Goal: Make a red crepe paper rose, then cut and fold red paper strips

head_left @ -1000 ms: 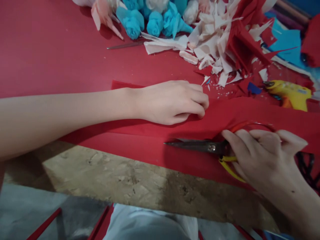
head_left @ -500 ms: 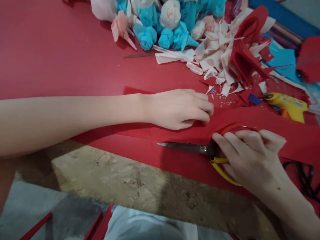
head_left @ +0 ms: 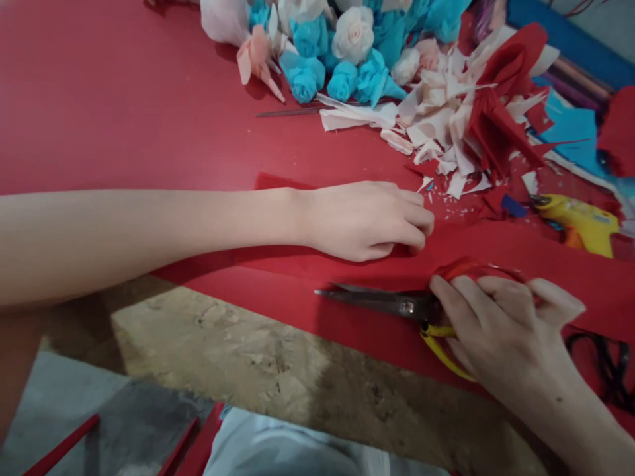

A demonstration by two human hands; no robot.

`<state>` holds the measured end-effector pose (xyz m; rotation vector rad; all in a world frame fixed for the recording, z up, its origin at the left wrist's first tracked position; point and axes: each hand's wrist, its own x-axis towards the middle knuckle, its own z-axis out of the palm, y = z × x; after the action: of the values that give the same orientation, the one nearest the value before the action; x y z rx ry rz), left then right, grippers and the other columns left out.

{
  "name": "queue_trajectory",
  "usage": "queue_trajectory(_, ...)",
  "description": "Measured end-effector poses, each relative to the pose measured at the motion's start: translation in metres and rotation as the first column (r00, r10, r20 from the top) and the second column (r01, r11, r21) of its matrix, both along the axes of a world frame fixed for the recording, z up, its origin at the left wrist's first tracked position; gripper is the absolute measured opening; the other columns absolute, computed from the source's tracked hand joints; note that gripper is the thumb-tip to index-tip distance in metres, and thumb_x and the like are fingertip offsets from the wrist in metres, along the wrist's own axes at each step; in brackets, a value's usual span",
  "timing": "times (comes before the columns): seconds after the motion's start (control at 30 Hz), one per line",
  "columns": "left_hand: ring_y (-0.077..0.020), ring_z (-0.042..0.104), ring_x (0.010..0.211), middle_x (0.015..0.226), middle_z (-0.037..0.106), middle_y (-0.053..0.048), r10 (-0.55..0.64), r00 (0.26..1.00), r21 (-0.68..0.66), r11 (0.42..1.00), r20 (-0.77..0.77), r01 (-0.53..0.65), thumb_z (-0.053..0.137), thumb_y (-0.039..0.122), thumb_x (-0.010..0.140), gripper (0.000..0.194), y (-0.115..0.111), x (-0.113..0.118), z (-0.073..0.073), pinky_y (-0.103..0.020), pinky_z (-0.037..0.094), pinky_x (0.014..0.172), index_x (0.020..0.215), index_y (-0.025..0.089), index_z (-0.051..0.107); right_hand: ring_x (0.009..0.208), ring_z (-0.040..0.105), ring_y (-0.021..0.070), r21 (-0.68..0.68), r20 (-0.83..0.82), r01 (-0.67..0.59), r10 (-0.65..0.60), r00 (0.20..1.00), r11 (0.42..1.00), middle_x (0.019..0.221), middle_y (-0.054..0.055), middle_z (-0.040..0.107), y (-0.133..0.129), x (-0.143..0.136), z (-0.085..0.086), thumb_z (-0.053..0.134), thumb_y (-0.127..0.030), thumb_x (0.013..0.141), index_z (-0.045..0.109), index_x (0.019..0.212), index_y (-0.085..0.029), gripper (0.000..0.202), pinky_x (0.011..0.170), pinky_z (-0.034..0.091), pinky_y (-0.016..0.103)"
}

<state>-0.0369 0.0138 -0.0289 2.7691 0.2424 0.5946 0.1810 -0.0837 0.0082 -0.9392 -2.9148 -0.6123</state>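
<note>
My right hand (head_left: 506, 324) is wrapped round the handles of a pair of scissors (head_left: 387, 301). One handle is yellow, the other orange-red. The dark blades point left, a little apart at the tips, and lie over a sheet of red crepe paper (head_left: 550, 271). My left hand (head_left: 372, 221) rests on the same paper, palm down with fingers curled and pressed onto it. Its fingertips and thumb are mostly hidden. A folded end of red paper shows behind the left wrist.
Blue, white and peach paper roses (head_left: 342, 79) are piled at the back. Paper scraps (head_left: 441, 125) lie to their right, near a yellow glue gun (head_left: 585, 218). A thin metal rod (head_left: 285, 113) lies before the roses. A black cord (head_left: 605, 360) is right of my right wrist. The table's bare wooden edge (head_left: 248, 350) runs in front.
The scissors' blades have parted slightly; before, they looked closed. The whole view has shifted a little, and my left hand keeps its place on the paper.
</note>
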Motion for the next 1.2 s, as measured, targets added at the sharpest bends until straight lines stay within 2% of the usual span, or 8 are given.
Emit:
queue_trajectory(0.1,-0.0223,0.059,0.097,0.107,0.065,-0.007,-0.002,1.000,0.003,1.000,0.014,0.002,0.041,0.008,0.081,0.031,0.000,0.000,0.000,-0.036,0.047,0.080,0.099,0.018,0.064,0.070,0.041,0.0193,0.027,0.050,0.033,-0.034,0.998,0.999,0.062,0.003,0.052,-0.002,-0.007,-0.002,0.036,-0.009,0.086,0.059,0.091,-0.010,0.024,0.067,0.025,0.034)
queue_trajectory(0.2,-0.0224,0.060,0.095,0.105,0.066,-0.008,-0.001,1.000,0.022,1.000,0.031,0.000,0.043,0.008,0.080,0.030,0.000,0.000,-0.001,-0.036,0.048,0.078,0.097,0.018,0.065,0.071,0.042,0.0203,0.044,0.104,0.061,-0.066,0.992,0.997,0.064,0.003,0.052,-0.003,-0.016,-0.002,0.037,-0.010,0.084,0.058,0.091,-0.011,0.022,0.070,0.025,0.036)
queue_trajectory(0.43,-0.0221,0.058,0.097,0.108,0.065,-0.006,0.012,1.000,0.037,0.999,-0.008,-0.011,0.041,0.010,0.082,0.028,0.001,0.001,-0.001,-0.036,0.048,0.081,0.096,0.020,0.063,0.069,0.041,0.0196,0.017,0.063,0.003,-0.004,0.998,1.000,0.071,0.005,0.059,0.002,-0.029,0.001,0.040,-0.013,0.084,0.059,0.092,-0.009,0.021,0.072,0.027,0.036)
queue_trajectory(0.63,-0.0219,0.057,0.103,0.113,0.063,-0.004,0.005,0.999,0.029,1.000,-0.047,-0.003,0.039,0.013,0.084,0.028,0.001,0.001,-0.002,-0.037,0.048,0.081,0.098,0.023,0.061,0.068,0.040,0.0192,-0.050,0.034,-0.044,0.045,0.998,0.998,0.067,0.005,0.059,0.003,-0.024,0.004,0.034,-0.007,0.086,0.059,0.095,-0.006,0.027,0.070,0.028,0.035)
queue_trajectory(0.83,-0.0220,0.057,0.101,0.112,0.063,-0.004,0.020,0.998,0.021,1.000,-0.053,-0.019,0.038,0.012,0.084,0.030,0.001,0.000,-0.002,-0.037,0.048,0.082,0.099,0.021,0.062,0.068,0.040,0.0184,-0.065,0.048,-0.069,0.072,0.996,0.995,0.067,0.005,0.058,0.000,-0.020,0.001,0.035,-0.010,0.088,0.060,0.096,-0.007,0.026,0.068,0.028,0.035)
queue_trajectory(1.03,-0.0210,0.057,0.097,0.105,0.065,-0.009,-0.010,1.000,-0.106,0.994,0.030,0.013,0.040,0.009,0.083,0.030,0.001,-0.001,0.004,-0.032,0.047,0.085,0.100,0.015,0.064,0.067,0.040,0.0192,-0.074,0.000,-0.032,0.032,0.999,0.997,0.061,0.004,0.054,0.002,-0.025,0.000,0.038,-0.007,0.085,0.060,0.086,-0.008,0.023,0.068,0.028,0.035)
queue_trajectory(1.2,-0.0169,0.056,0.092,0.094,0.068,-0.005,0.016,0.996,-0.252,0.968,0.089,0.007,0.034,0.000,0.078,0.038,0.000,-0.002,0.017,-0.027,0.045,0.086,0.087,0.016,0.067,0.069,0.039,0.0208,-0.118,-0.003,0.015,-0.016,1.000,0.993,0.060,0.003,0.051,-0.004,-0.013,0.001,0.036,-0.006,0.084,0.060,0.086,-0.011,0.024,0.068,0.027,0.034)
